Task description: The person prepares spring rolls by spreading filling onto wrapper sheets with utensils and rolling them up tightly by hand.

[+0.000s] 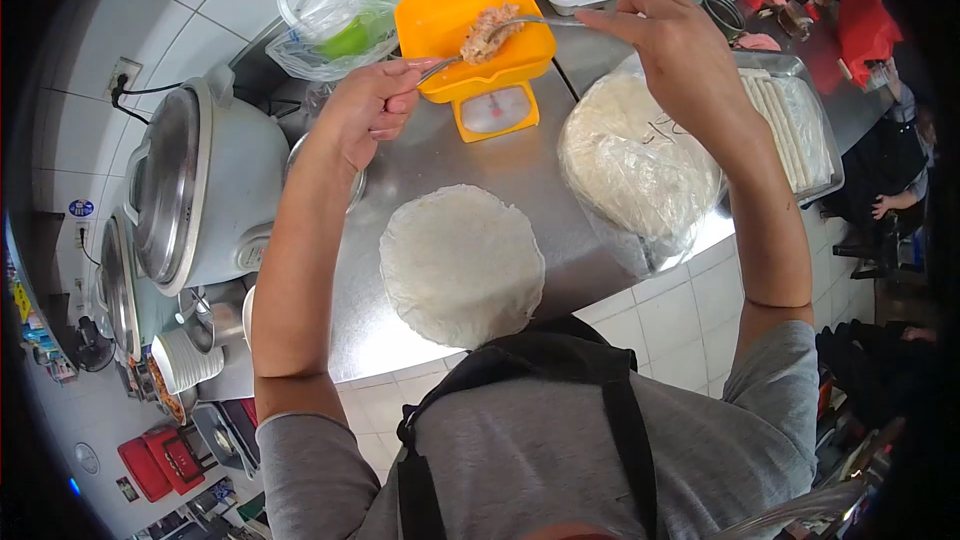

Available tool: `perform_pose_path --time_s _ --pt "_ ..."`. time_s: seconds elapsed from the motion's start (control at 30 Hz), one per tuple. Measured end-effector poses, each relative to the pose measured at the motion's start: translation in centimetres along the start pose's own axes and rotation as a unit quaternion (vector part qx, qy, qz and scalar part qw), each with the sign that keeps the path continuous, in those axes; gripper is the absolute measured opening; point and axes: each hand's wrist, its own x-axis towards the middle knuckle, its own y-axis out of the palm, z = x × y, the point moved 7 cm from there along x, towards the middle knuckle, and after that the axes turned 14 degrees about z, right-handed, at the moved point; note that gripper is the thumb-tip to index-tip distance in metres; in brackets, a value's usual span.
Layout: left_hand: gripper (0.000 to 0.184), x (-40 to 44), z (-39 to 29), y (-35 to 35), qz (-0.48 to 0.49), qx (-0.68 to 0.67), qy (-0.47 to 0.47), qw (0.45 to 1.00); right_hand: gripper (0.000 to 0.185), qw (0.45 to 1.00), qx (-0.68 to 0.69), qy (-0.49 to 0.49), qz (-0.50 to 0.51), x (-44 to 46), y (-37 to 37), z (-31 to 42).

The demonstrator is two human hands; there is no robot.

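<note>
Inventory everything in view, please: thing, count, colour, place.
scale: one, orange, counter's back
tray: one, orange, on scale
food lump: one, pinkish, over tray
utensils: two, silver, at food lump
round sheet: one, off-white, counter's front
wrapped stack: one, cream, right of round sheet
strips: several, off-white, far right
cookers: two, pale grey, left
bowls: one stack, white, lower left
counter: one, silver, centre
other person: at least one, dark clothes, right edge
background clutter: uncounted, mixed, edges
shirt: one, grey, bottom
hands: two, bare, gripping utensils
</note>
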Motion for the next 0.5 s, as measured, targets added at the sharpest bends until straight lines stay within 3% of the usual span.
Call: perform_pose_path --time_s 0.07,0.17,0.37,0.5 --pt "0.041 0.0 0.3 -0.3 0.049 -0.030 0.027 0.998 0.047 1.000 -0.002 -0.001 -0.018 -0.2 -1.0 0.1" --pt "0.040 -1.4 0.0 -0.4 0.003 -0.030 0.086 0.996 0.047 0.999 0.001 -0.001 -0.045 -0.5 -2.4 0.6" --pt "0.043 -9.5 0.3 -0.3 -0.004 0.098 0.164 0.982 0.058 0.996 0.077 -0.037 -0.033 -3.5 -5.7 6.1" --pt "0.038 -16.0 5.0 -1.2 -0.019 0.171 0.097 0.980 0.061 0.980 0.193 -0.023 0.038 -7.7 -2.9 11.2"
